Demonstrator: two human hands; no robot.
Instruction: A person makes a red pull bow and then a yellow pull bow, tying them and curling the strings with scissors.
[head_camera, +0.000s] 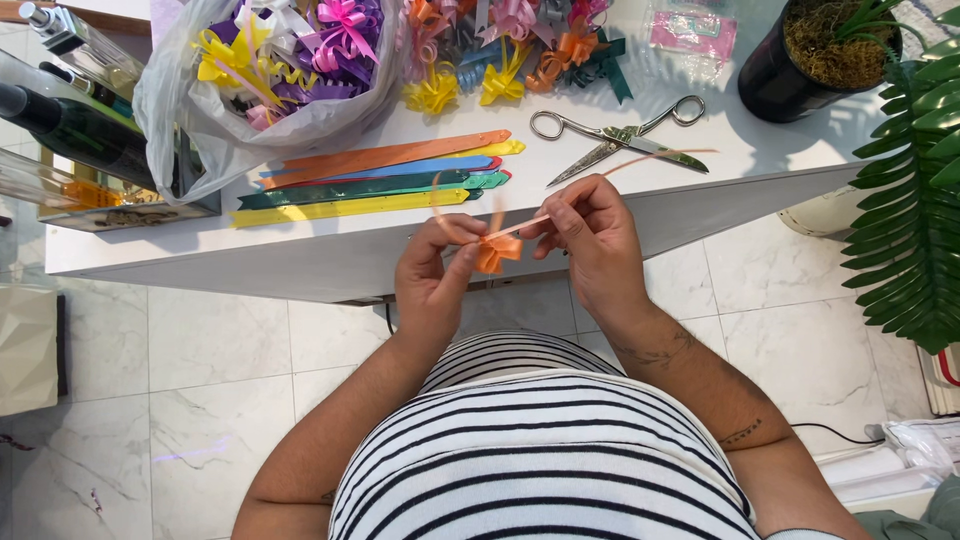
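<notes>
At the far left edge, bottles (70, 110) stand in a tray, cut off by the frame, so I can make out only dark glass and a clear one with a pump top. Next to them a plastic bag (200, 120) bulges with finished bows in yellow, purple and pink; its folds hide most of what is inside. Just right of the bag, flat ribbon strips (370, 180) in orange, blue, green, red and yellow lie fanned on the white table (150, 255), their left ends tucked under the bag.

My left hand (432, 285) is closed, thumb and fingertips pinched on the small orange bow (497, 250), which sits in the air just in front of the table's edge, between both hands. My fingers cover the bow's left side, so I cannot tell how many loops it has. A thin orange ribbon tail (640, 158) runs from the bow up and right over the table. My right hand (590, 235) is also closed, fingertips nipping that tail just beside the bow; where exactly the pads meet is hidden by my knuckles.

Above my right hand lie scissors (620, 135), blades slightly parted. Loose bows (500, 60) crowd the table's far edge, partly cut off. At far right a dark plant pot (780, 70) and green fronds (915, 200) run out of frame.
</notes>
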